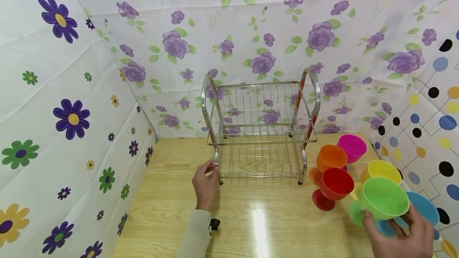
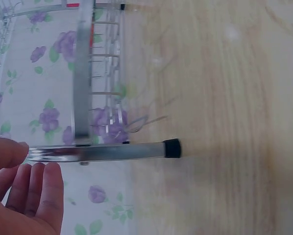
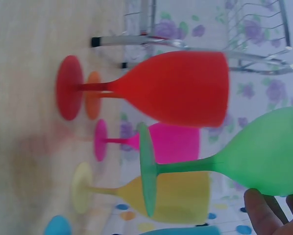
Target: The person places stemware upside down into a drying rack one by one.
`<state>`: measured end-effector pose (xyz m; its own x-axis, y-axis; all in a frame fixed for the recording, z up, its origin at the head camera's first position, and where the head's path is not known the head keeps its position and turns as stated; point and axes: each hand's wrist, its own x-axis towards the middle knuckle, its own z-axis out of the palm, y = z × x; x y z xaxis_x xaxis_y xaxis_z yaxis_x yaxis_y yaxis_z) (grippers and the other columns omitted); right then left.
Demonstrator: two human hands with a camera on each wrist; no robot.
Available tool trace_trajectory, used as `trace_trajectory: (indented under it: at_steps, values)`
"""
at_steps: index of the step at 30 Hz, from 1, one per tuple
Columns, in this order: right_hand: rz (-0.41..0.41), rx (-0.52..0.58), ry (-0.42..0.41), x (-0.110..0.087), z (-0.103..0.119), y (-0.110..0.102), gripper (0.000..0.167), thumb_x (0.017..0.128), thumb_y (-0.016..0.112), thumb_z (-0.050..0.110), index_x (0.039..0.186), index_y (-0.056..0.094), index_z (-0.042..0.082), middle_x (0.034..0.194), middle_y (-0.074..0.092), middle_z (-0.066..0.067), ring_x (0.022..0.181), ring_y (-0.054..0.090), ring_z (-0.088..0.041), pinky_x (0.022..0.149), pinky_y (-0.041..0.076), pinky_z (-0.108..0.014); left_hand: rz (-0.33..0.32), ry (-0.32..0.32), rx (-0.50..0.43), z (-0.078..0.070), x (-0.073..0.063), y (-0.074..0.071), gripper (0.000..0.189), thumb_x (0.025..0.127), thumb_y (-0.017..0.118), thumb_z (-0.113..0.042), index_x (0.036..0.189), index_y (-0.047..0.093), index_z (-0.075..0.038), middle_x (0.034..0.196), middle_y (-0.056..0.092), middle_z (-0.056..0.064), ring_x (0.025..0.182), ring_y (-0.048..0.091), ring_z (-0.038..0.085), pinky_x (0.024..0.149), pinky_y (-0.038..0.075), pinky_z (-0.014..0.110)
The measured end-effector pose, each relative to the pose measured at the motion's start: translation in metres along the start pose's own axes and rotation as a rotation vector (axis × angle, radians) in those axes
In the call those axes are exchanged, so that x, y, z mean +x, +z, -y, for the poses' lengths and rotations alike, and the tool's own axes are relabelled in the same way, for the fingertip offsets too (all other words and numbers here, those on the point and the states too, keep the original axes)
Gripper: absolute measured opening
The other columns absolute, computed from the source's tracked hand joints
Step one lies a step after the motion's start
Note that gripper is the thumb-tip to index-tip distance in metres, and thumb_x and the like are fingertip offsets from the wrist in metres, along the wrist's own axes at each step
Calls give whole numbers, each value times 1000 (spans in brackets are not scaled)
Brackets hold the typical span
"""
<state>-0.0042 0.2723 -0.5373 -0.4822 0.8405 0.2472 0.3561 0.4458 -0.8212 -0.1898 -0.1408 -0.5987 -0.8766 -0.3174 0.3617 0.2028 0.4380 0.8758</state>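
Observation:
A two-tier chrome dish rack (image 1: 261, 142) stands against the back wall. My left hand (image 1: 206, 182) is at its front left upright, and in the left wrist view the thumb and fingers (image 2: 51, 191) pinch the metal tube. On the right, my right hand (image 1: 403, 232) grips a green plastic goblet (image 3: 264, 152) by its bowl. The goblet is upright, with its foot lifted above the table in the right wrist view. Close around it are a red goblet (image 1: 337, 184), a yellow goblet (image 1: 381, 170) and a blue goblet (image 1: 424, 206), the blue one partly hidden.
An orange goblet (image 1: 331, 158) and a magenta goblet (image 1: 352, 148) stand behind the red one, right of the rack. Patterned cloth walls close off the wooden table (image 1: 172, 202) at the back, left and right.

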Motion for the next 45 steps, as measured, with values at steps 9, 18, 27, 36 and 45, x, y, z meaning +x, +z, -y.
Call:
trace_trajectory:
  at_steps: [9,18,27,36,45]
  values:
    - [14,37,-62,-3,19,-11,88,77,93,17,154,54,33,137,39,30,111,43,14,99,46,-3,18,-15,-9,-14,-1,-15,33,97,79,-14,129,76,-13,116,73,9,107,74,25,84,67,33]
    - [86,81,-205,-4,36,-14,89,69,98,8,149,62,23,118,35,38,103,47,15,80,35,10,52,32,-45,-33,-11,-34,30,97,79,-16,127,76,-14,119,72,12,110,72,24,87,66,30]
    - [199,154,-328,-9,55,-20,97,55,101,-5,144,67,15,117,53,19,99,53,13,78,43,7,100,144,-100,-67,-36,-45,29,99,77,-14,128,74,-20,117,72,7,109,71,21,85,67,34]
    - [371,287,-358,-30,70,-16,97,52,99,-13,141,67,8,123,58,15,99,62,-3,73,57,-6,266,196,-238,-119,-62,-37,31,100,75,-12,130,72,-19,122,69,1,112,69,27,89,66,32]
    - [545,262,-527,-43,76,-8,99,50,104,-4,141,64,7,127,61,-1,102,61,-4,76,59,-9,423,249,-307,-145,-76,-36,36,102,72,-11,137,68,-18,129,66,6,117,67,31,89,66,33]
